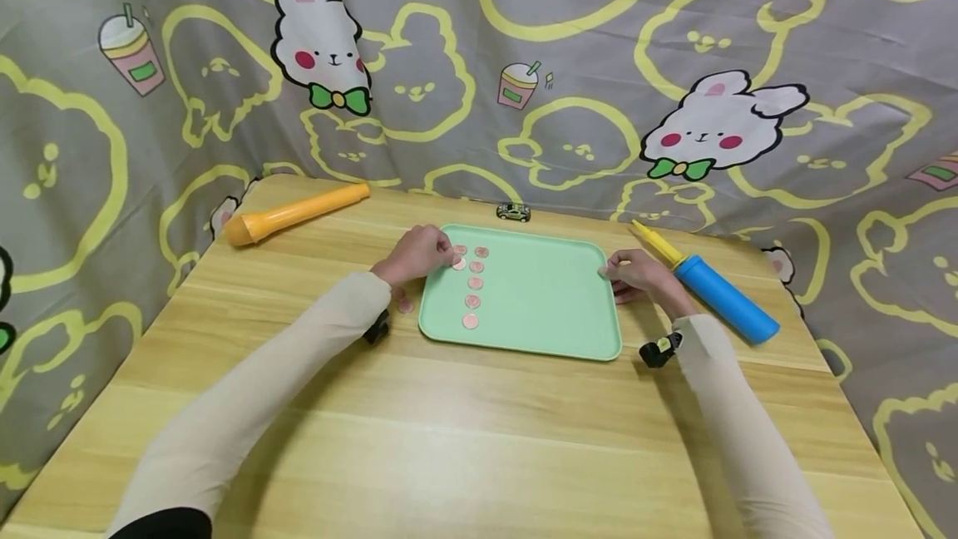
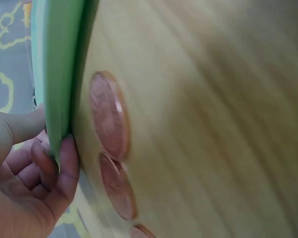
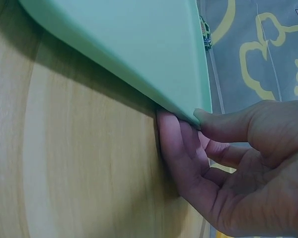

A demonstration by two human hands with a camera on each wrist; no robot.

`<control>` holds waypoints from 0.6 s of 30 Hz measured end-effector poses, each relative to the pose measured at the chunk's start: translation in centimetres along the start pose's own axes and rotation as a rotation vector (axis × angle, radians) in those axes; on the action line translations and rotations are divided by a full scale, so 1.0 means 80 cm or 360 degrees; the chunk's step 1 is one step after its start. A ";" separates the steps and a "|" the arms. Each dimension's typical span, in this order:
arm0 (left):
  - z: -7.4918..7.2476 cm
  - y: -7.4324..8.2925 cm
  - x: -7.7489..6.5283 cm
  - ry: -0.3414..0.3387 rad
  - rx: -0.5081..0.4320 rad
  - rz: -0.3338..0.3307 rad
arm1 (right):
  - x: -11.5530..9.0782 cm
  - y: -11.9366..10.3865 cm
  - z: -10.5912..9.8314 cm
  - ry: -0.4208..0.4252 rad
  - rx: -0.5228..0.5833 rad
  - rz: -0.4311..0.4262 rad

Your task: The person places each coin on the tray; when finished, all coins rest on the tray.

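A mint-green tray (image 1: 546, 298) lies on the wooden table, with several copper-coloured coins (image 1: 472, 302) on its left part, most of them in a column. At its left edge, my left hand (image 1: 419, 256) pinches the rim, thumb on the inner side and fingers against the outside in the left wrist view. My right hand (image 1: 636, 271) grips the opposite edge, thumb over the rim (image 3: 207, 84) and fingers under it. More coins (image 2: 109, 116) lie on the table just outside the left rim, partly hidden by the left hand in the head view.
An orange microphone-shaped toy (image 1: 299, 213) lies at the back left. Behind the tray stands a small toy car (image 1: 513, 212). To the right is a blue and yellow hand pump (image 1: 726, 298). A patterned grey curtain (image 1: 449, 48) hangs behind the table.
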State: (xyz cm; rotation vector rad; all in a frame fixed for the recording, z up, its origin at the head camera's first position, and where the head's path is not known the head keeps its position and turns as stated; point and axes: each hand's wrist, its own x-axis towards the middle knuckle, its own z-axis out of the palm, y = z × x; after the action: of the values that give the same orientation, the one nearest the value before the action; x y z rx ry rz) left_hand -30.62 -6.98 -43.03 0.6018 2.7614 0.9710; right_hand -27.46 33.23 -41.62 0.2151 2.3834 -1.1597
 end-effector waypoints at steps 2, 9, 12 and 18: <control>0.000 0.004 0.002 0.0008 0.0026 -0.0047 | 0.000 0.001 0.000 0.0005 -0.0001 -0.0006; -0.001 0.007 -0.003 0.0039 0.0030 -0.0087 | -0.001 -0.003 0.003 0.0006 -0.0008 -0.0008; -0.002 0.006 -0.005 0.0040 -0.0019 -0.0044 | -0.003 -0.005 0.003 -0.0005 -0.0009 -0.0020; -0.011 0.006 -0.009 0.0038 -0.0170 0.0071 | -0.006 -0.005 0.000 -0.0009 -0.0038 -0.0036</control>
State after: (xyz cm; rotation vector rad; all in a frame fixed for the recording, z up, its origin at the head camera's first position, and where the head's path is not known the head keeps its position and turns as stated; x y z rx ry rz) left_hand -30.03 -7.44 -42.02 0.6410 2.7064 1.1345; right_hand -27.19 33.00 -41.12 0.1769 2.3990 -1.1403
